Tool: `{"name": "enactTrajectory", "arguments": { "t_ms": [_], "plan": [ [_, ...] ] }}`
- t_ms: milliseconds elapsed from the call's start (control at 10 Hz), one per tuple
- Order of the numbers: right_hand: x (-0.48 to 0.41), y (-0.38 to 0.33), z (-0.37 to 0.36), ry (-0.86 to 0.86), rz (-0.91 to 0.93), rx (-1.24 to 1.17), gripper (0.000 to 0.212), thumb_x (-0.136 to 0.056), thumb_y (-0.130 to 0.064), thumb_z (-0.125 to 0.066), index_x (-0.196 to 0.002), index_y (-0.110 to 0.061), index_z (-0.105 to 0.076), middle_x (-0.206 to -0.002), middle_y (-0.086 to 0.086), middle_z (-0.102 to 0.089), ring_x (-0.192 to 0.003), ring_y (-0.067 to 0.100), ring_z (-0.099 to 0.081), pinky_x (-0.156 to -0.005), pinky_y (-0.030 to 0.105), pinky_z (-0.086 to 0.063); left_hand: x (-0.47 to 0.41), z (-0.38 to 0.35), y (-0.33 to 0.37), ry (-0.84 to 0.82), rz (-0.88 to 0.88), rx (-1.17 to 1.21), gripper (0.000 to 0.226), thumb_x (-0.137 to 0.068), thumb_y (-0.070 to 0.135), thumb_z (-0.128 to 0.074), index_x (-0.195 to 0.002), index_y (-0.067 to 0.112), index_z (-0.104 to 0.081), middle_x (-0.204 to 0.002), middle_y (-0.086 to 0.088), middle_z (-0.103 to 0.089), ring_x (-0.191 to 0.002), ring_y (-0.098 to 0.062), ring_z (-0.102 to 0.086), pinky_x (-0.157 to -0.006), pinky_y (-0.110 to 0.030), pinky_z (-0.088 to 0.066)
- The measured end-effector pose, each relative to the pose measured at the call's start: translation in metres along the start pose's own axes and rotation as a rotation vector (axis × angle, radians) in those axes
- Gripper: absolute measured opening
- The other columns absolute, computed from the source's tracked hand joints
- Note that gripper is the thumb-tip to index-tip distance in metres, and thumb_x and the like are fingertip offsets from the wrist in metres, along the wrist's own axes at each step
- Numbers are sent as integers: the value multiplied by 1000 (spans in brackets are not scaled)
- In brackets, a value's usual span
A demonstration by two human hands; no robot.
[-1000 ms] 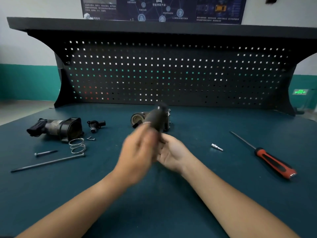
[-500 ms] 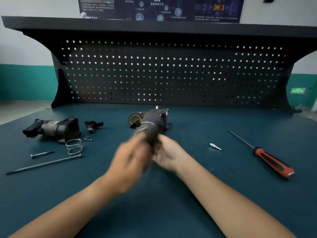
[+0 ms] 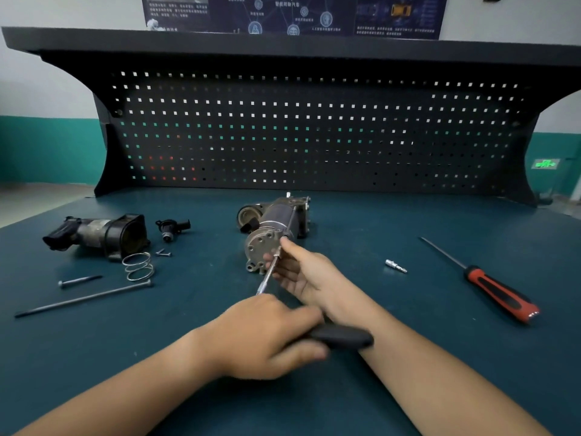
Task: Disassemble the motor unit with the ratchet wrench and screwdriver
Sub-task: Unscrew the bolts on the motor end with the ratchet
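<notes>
- Steel shaft and black handle of the ratchet wrench [image 3: 267, 276] are now plainly seen in the head view. Half a second earlier only two blurred hands were seen, bunched at the motor unit [image 3: 276, 221].
- The left hand [image 3: 261, 338] has been drawn back toward the body. It is clenched round the wrench's black handle, which crosses in front of the right wrist.
- The right hand [image 3: 303, 273] is kept at the motor. The wrench's head is pinched by curled fingers, and the thumb is laid against the rim of the end plate.
- The motor unit is laid on its side at the middle of the bench [image 3: 377, 234]. Its dark barrel is pointed away, and its grey round end plate, drilled with several holes, is turned toward the camera.
- The wrench's head is partly hidden by the right fingers.
- To the left, well apart from the hands, a removed housing [image 3: 97, 236], a small black fitting [image 3: 172, 228], a coil spring [image 3: 138, 265], a short bolt [image 3: 78, 281] and a long bolt [image 3: 85, 297] are spread out.
- To the right, a small silver bit [image 3: 395, 265] and a red-and-black screwdriver [image 3: 500, 294] are left untouched.
</notes>
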State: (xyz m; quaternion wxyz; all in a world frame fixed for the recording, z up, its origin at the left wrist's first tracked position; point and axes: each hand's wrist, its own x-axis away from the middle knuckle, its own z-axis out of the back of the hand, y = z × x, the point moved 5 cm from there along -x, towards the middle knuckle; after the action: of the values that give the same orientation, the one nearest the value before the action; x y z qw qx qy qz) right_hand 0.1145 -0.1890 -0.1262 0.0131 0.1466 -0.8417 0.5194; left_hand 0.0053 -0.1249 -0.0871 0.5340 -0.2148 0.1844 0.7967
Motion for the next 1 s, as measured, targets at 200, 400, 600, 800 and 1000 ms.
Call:
{"name": "enactTrajectory", "arguments": {
  "t_ms": [200, 400, 600, 800, 1000],
  "plan": [
    [3, -6, -4, -100, 20, -118, 23, -96, -5, -43, -81, -2, -59, -62, 5, -70, -53, 11, -67, -51, 20, -55, -6, 49, -34, 928, 479, 1095, 41, -85, 49, -36, -66, 13, -41, -37, 11, -29, -30, -4, -20, -36, -10, -20],
    [3, -8, 2, 3, -1, 30, 12, -90, -12, -57, -79, -6, -61, -58, 4, -68, -50, 10, -65, -48, 16, -50, -20, -1, 14, -19, -56, -63, 38, -89, 41, -44, -89, 4, -55, -68, -5, -62, -63, -22, -58, -53, -25, -26],
    [0, 2, -2, -46, -69, -49, 28, -96, -23, -48, -75, -8, -59, -61, 6, -68, -54, 14, -66, -57, 23, -52, -13, 18, -2, 170, 233, 386, 47, -82, 44, -36, -82, 6, -62, -58, 9, -53, -49, 2, -45, -49, -16, -35],
    [2, -4, -7, -71, -22, -138, 24, -95, -12, -49, -78, -3, -63, -60, 5, -70, -50, 11, -66, -46, 18, -53, -5, 63, -53, 1127, 552, 1250, 51, -98, 50, -19, -64, 18, -39, -36, 11, -24, -27, -5, -18, -34, -11, -18],
    [2, -1, -1, 40, -34, 77, 21, -87, -20, -62, -71, -8, -60, -53, 2, -65, -42, 8, -58, -44, 16, -46, -12, 4, 4, -1, -103, -291, 32, -90, 37, -42, -81, 10, -57, -55, 3, -53, -53, -1, -52, -47, -24, -25]
  ]
}}
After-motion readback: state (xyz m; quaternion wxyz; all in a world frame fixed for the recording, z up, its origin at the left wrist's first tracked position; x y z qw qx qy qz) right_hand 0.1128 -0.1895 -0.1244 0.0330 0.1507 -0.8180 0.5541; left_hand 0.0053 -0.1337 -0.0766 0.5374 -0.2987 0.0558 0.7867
